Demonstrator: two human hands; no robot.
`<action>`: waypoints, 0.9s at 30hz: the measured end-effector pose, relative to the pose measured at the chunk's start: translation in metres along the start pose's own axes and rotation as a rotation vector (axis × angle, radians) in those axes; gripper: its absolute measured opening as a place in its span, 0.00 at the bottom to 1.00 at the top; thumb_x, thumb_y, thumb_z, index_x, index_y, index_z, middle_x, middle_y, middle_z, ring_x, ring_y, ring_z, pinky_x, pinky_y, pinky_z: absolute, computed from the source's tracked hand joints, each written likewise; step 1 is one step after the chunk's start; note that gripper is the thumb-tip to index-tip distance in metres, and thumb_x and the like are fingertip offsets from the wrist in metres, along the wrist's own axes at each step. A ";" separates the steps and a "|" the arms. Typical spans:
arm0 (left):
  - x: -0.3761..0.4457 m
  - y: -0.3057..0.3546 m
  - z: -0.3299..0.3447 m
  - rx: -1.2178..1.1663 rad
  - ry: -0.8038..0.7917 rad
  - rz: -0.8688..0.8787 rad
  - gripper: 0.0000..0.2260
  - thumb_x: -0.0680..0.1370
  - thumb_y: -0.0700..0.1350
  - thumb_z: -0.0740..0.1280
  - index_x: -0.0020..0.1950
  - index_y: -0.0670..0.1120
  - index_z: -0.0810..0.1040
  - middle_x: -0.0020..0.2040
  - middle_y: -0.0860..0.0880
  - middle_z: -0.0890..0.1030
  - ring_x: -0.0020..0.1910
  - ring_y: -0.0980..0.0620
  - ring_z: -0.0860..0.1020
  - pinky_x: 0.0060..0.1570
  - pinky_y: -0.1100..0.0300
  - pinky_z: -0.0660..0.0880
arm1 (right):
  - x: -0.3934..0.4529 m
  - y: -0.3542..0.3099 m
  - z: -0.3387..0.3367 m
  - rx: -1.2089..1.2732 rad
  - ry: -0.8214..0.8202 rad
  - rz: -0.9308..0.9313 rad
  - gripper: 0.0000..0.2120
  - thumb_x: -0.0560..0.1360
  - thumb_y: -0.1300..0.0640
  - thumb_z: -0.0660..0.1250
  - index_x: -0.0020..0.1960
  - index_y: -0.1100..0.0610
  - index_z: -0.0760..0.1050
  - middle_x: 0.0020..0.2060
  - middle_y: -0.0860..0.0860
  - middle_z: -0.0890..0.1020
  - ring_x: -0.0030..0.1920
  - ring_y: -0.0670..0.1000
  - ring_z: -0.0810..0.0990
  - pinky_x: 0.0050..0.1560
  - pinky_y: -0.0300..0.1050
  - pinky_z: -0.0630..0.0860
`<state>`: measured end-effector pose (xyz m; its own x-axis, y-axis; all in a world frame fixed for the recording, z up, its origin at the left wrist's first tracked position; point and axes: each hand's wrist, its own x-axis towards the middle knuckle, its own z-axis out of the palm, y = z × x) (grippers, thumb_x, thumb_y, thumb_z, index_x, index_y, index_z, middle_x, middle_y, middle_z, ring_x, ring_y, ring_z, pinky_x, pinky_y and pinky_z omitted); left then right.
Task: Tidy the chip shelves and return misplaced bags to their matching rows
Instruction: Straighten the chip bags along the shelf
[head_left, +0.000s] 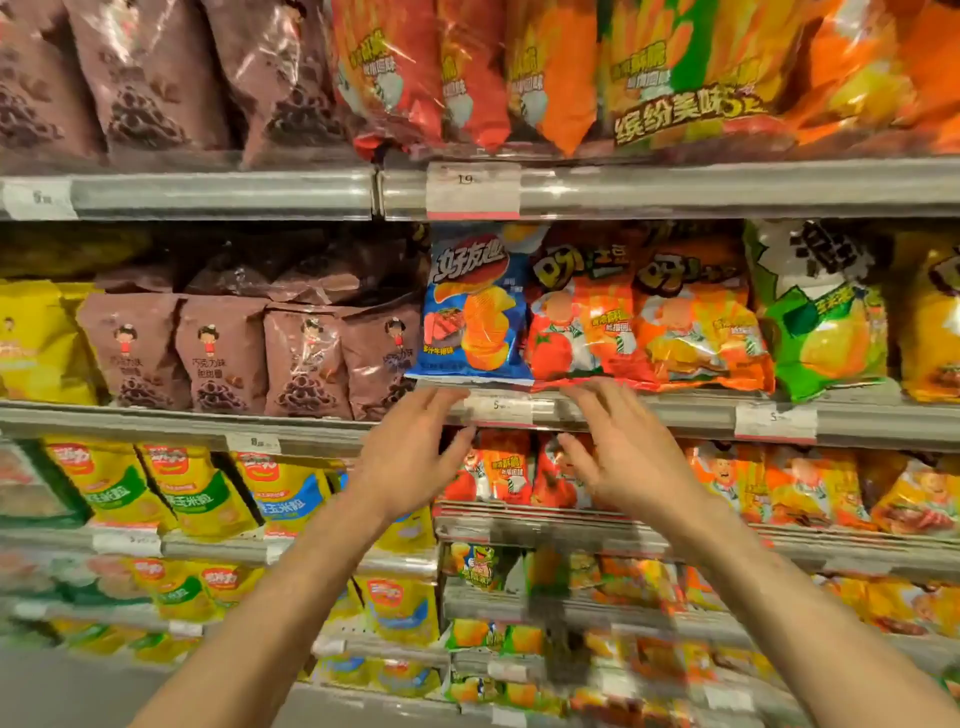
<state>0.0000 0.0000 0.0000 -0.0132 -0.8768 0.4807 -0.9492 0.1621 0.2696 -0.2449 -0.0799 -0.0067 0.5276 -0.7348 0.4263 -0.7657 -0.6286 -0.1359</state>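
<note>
A blue chip bag (470, 306) stands upright on the middle shelf, wedged between a row of brown bags (306, 358) on its left and red-orange bags (587, 322) on its right. My left hand (410, 457) hovers just below the blue bag, fingers spread, holding nothing. To the right, my right hand (628, 452) is also open with fingers apart, below the red-orange bags. Neither hand touches a bag.
The grey shelf rail (675, 413) with price tags runs under the bags. A green bag (821, 317) and yellow bags (36, 343) fill the same shelf. Large orange and brown bags hang above; yellow and orange rows fill the lower shelves.
</note>
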 end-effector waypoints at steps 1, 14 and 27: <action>0.006 -0.004 0.007 0.043 -0.012 0.031 0.20 0.80 0.50 0.67 0.69 0.44 0.76 0.61 0.44 0.79 0.61 0.43 0.77 0.59 0.50 0.76 | 0.006 0.004 0.003 -0.038 -0.020 -0.045 0.26 0.80 0.46 0.63 0.75 0.56 0.67 0.69 0.57 0.71 0.68 0.59 0.72 0.66 0.56 0.72; 0.031 -0.039 0.040 0.234 0.049 0.181 0.18 0.79 0.52 0.67 0.65 0.44 0.76 0.53 0.44 0.76 0.52 0.44 0.74 0.46 0.53 0.76 | 0.043 0.021 0.022 -0.265 0.071 -0.337 0.22 0.76 0.49 0.70 0.67 0.56 0.75 0.55 0.56 0.77 0.52 0.56 0.78 0.47 0.50 0.78; 0.031 -0.043 0.054 0.141 0.150 0.146 0.15 0.78 0.52 0.72 0.59 0.44 0.78 0.53 0.47 0.75 0.52 0.47 0.74 0.45 0.56 0.74 | 0.048 0.026 0.034 -0.277 0.148 -0.426 0.23 0.74 0.50 0.72 0.68 0.51 0.74 0.55 0.56 0.77 0.50 0.53 0.67 0.45 0.47 0.70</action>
<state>0.0232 -0.0592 -0.0419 -0.1165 -0.7697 0.6277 -0.9752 0.2083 0.0743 -0.2265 -0.1402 -0.0200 0.7707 -0.3728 0.5168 -0.5743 -0.7578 0.3098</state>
